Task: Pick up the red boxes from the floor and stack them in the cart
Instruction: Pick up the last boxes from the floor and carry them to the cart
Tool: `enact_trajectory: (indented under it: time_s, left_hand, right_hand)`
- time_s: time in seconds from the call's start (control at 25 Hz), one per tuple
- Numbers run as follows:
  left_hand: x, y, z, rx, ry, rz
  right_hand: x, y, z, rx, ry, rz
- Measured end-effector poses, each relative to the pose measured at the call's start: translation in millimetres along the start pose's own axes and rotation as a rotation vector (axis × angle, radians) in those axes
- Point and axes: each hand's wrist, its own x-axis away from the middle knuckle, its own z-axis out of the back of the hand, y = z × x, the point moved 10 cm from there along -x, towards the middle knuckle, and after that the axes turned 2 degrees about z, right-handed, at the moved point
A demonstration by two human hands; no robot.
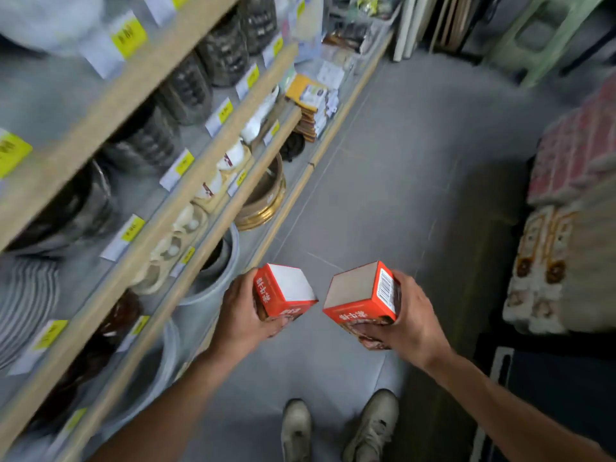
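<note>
The left hand (243, 315) was wrapped around one red box (283, 293) and the right hand (405, 316) around a second red box (363, 300), each gripped from its outer side so the two cartons hung close together but apart over the grey floor (383, 168), near the six o'clock part of the view and above the person's pale shoes (340, 428). Carrying one per hand probably saved a trip to the cart, which I could not pick out with certainty; the dark frame at four o'clock might be it. Both boxes were tilted with a plain pale face turned up. The right box showed a barcode on its side, and both carried white Chinese characters on red, too skewed to read reliably. At nine to eleven o'clock ran wooden shelves (140, 81) of jars and crockery with yellow price tags (128, 36), their writing blurred. Wrapped packs (573, 151) stood at three o'clock.
</note>
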Motion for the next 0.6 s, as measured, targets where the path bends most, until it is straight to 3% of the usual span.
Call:
enact_trajectory:
  time_s: [0.24, 0.6]
  left_hand:
    - [36.4, 150.9, 128.0, 0.082, 0.070, -0.121]
    - [87.0, 301.1, 246.5, 0.140, 0.161, -0.380]
  right_hand:
    - [69.7, -136.5, 128.9, -0.033, 0.157, 0.093]
    - [154.0, -269.8, 238.0, 0.013, 0.345, 0.250]
